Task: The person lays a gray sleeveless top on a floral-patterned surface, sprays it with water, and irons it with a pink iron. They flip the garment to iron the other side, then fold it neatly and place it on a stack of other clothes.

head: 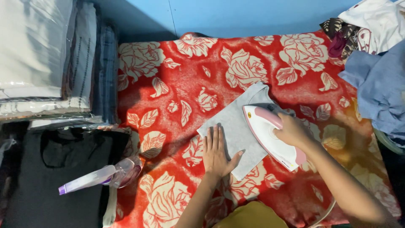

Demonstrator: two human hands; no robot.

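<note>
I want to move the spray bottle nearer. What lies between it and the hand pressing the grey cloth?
In the head view, only the red flowered blanket lies between the spray bottle and the left hand flat on the grey cloth.

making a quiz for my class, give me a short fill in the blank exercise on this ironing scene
1. The right hand holds a white and pink ____ by its handle.
2. The left hand lies flat on the ____ cloth.
3. The blanket is ____ with cream roses.
4. The spray bottle lies to the ____ of the left hand.

Missing words: iron; grey; red; left
</note>
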